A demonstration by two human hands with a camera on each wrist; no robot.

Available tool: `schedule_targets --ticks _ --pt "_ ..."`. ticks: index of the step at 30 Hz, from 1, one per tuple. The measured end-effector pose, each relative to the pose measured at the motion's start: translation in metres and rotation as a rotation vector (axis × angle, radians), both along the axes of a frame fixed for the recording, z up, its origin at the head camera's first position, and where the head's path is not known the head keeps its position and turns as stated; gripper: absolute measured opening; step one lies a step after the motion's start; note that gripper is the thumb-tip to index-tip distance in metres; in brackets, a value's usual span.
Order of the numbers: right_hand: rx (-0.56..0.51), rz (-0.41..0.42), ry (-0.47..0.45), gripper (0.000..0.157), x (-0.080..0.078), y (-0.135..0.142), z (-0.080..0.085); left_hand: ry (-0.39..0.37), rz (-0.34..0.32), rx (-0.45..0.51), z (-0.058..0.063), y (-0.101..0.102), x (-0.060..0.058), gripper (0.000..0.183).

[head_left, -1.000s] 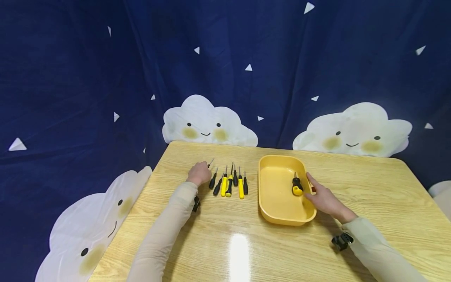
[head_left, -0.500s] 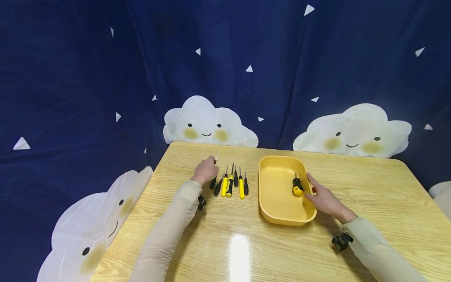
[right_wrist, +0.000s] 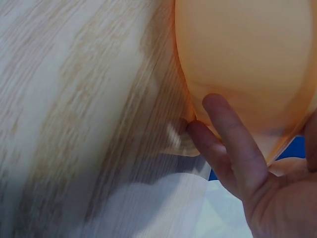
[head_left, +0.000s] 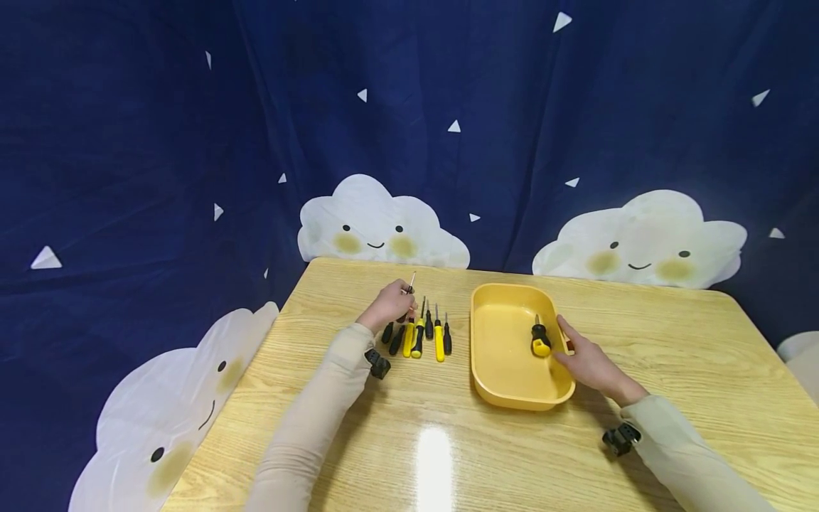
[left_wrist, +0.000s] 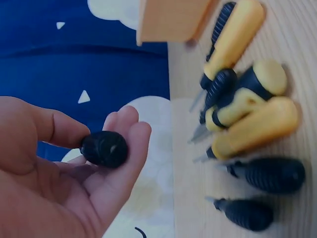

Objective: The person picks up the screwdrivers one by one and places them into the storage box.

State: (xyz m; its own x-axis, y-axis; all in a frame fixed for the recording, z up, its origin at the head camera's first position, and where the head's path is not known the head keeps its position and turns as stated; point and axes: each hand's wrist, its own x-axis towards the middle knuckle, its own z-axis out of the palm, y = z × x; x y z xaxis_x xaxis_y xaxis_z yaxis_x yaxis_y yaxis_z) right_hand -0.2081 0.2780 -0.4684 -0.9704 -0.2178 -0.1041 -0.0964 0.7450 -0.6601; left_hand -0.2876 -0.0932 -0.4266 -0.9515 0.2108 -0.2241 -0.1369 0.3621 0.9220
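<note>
A screwdriver with a black handle is held between the thumb and fingers of my left hand. In the head view its metal shaft points away from me, above the left end of a row of several screwdrivers with black or yellow handles. My right hand holds the right side of a yellow plastic bin. Its thumb lies over the rim, and its fingers rest against the outer wall in the right wrist view. Inside the bin lies a short black-and-yellow screwdriver.
The light wooden table carries the row left of the bin. A dark blue curtain with printed clouds hangs behind the table's far edge and along its left side. Each wrist wears a small black camera.
My left hand has lifted the black screwdriver and moved right, now above the left part of the row. My right hand and the bin have stayed in place.
</note>
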Motion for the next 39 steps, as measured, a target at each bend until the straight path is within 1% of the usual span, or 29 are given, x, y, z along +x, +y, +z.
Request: schedule_targets --ticks 4,12,16,17,18,24,25,30,36,39 --pt "0.005 0.002 0.005 0.075 0.000 0.000 0.000 -0.037 -0.009 0.080 0.004 0.008 0.000 0.017" --pt "-0.001 0.015 0.064 0.074 0.002 0.000 0.000 -0.103 -0.033 0.153 0.009 0.032 0.001 0.021" --pt "-0.008 0.013 0.060 0.074 0.002 0.000 -0.001 -0.122 -0.055 0.209 0.009 0.044 0.001 0.019" --pt "-0.008 0.012 0.061 0.074 0.002 0.000 -0.001 -0.120 -0.061 0.214 0.009 0.047 0.001 0.018" --pt "-0.008 0.012 0.061 0.074 0.002 0.000 -0.001 -0.124 -0.072 0.218 0.012 0.049 0.003 0.019" --pt "-0.012 0.013 0.056 0.074 0.002 0.000 -0.001 -0.114 -0.079 0.218 0.014 0.068 0.006 0.018" --pt "-0.014 0.013 0.053 0.074 0.002 0.000 -0.001 -0.109 -0.075 0.222 0.011 0.072 0.004 0.017" --pt "-0.023 0.014 0.032 0.074 0.003 0.001 0.000 -0.107 -0.094 0.224 0.014 0.089 0.006 0.023" --pt "-0.028 0.012 0.027 0.073 0.002 0.002 -0.001 -0.106 -0.126 0.247 0.019 0.108 0.008 0.013" --pt "-0.041 0.010 0.022 0.073 0.000 0.002 -0.002 -0.105 -0.136 0.262 0.021 0.118 0.008 0.012"
